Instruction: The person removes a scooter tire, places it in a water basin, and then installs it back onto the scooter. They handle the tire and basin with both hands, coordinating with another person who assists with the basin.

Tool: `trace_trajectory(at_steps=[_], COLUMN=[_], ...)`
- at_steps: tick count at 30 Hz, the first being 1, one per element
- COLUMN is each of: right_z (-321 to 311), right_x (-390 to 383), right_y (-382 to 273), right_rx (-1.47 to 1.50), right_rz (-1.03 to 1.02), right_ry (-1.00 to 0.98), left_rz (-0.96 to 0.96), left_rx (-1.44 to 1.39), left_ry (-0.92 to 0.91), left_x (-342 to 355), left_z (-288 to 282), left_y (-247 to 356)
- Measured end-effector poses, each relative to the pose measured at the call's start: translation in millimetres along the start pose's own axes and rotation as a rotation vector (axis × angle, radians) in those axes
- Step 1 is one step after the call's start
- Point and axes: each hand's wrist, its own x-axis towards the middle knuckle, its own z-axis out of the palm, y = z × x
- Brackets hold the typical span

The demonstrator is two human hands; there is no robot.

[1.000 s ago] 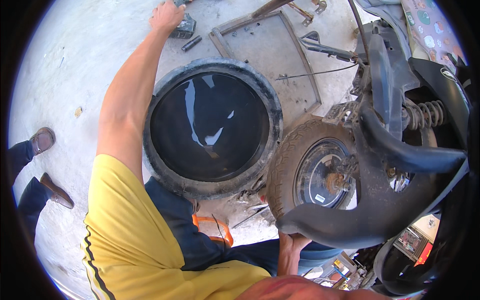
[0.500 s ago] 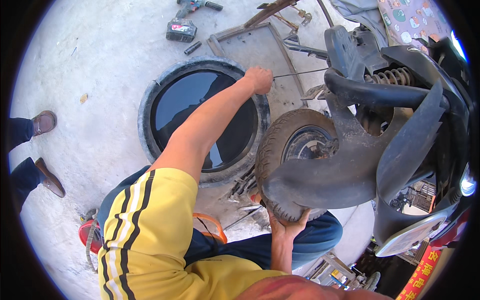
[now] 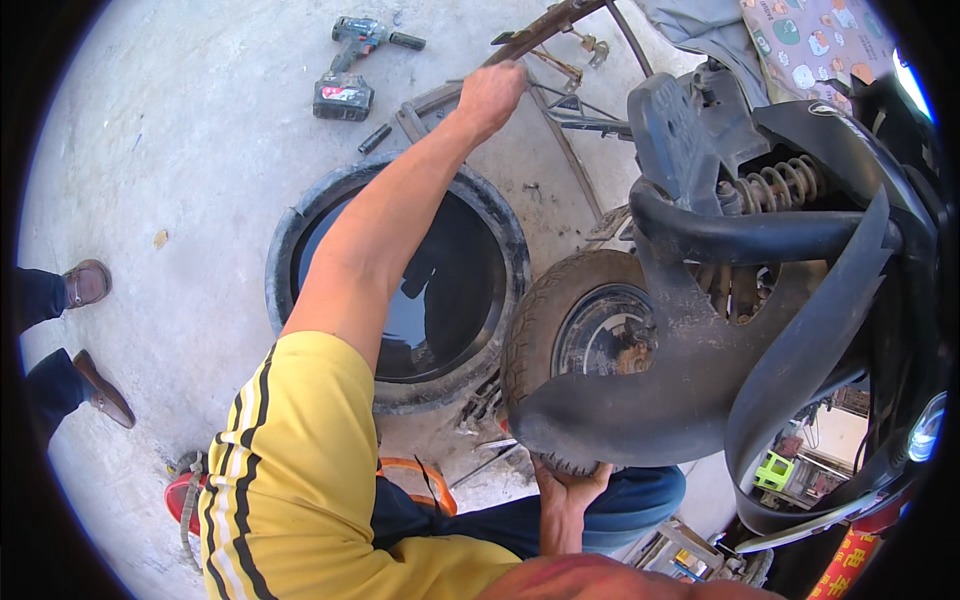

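Note:
My left hand point(image 3: 493, 92) is closed in a fist beyond the far rim of a round black basin point(image 3: 290, 375). A thin dark rod point(image 3: 570, 99) appears to run from the fist toward a scooter; its gripped end is hidden. Dark, reflecting liquid point(image 3: 455, 280) fills the basin, partly covered by my forearm. Close to me, my right hand point(image 3: 568, 492) grips the lower edge of the scooter's tyre point(image 3: 530, 335), thumb on one side, its other fingers partly hidden. A black mudguard point(image 3: 620, 420) curves over the wheel.
A cordless power tool point(image 3: 350, 60) lies on the concrete beyond the basin, near a metal frame point(image 3: 570, 150). Another person's shoes point(image 3: 100, 390) stand at the left. The scooter's shock spring point(image 3: 780, 187) and body panels fill the right. An orange hoop point(image 3: 425, 480) sits by my legs.
My left fist has moved farther away, past the basin's rim, and the rod's slant has changed. My right hand stays on the tyre. The whole view has shifted slightly.

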Motion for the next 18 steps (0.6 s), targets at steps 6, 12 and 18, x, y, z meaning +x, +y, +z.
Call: trace_trajectory(at_steps=[6,12,18], right_z=[-9.1,-6.4,-93.1], right_x=[3.7,12.0,58.7], right_y=[-2.3,-6.0,-14.8], right_rx=[0.008,0.118,-0.261], right_rz=[0.025,0.035,-0.146], right_ry=[0.01,-0.001,0.109], left_rz=[0.302,0.043,-0.209], left_rx=[0.292,0.209,-0.059], left_ry=[0.255,0.279,-0.128], left_x=[58.5,77.4,118.7], left_z=[-53.2,-47.5,-33.6], left_y=[2.7,-16.7,-65.0])
